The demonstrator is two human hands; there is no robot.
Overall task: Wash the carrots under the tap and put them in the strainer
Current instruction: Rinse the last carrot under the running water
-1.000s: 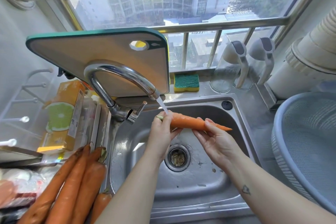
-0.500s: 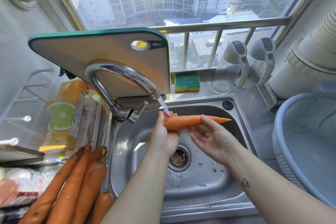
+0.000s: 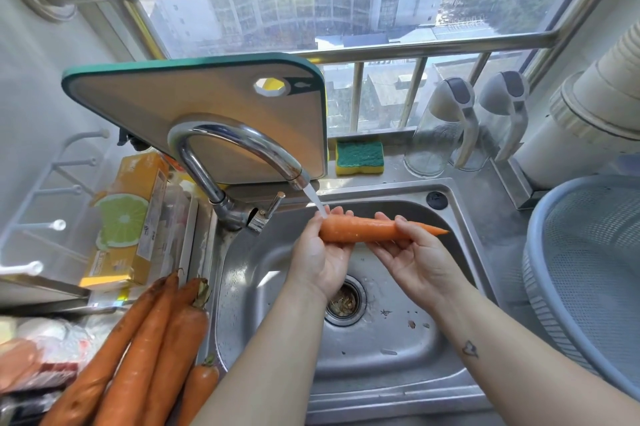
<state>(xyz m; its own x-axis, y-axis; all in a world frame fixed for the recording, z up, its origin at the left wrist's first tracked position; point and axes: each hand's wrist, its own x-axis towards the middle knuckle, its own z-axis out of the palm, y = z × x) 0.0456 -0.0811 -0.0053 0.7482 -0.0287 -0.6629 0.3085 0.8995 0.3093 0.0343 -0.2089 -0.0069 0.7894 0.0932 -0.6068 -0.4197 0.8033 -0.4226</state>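
An orange carrot (image 3: 363, 228) lies level over the steel sink (image 3: 381, 349), its thick end under the water running from the curved tap (image 3: 228, 145). My left hand (image 3: 320, 257) grips the thick end from below. My right hand (image 3: 414, 261) holds the thin half, fingers curled over it, with the tip poking out to the right. Several unwashed carrots (image 3: 145, 356) lie on the counter at the lower left. The pale blue strainer (image 3: 585, 263) stands empty at the right edge.
A cutting board (image 3: 207, 103) leans behind the tap. A green and yellow sponge (image 3: 360, 157) and two glass jugs (image 3: 450, 124) sit on the sill. An orange box (image 3: 131, 218) stands left of the sink, and a white duct (image 3: 595, 103) rises at the right.
The carrot has been turned and shifted slightly right under the stream, now lying level. My right hand slid along its thin half and closed round it.
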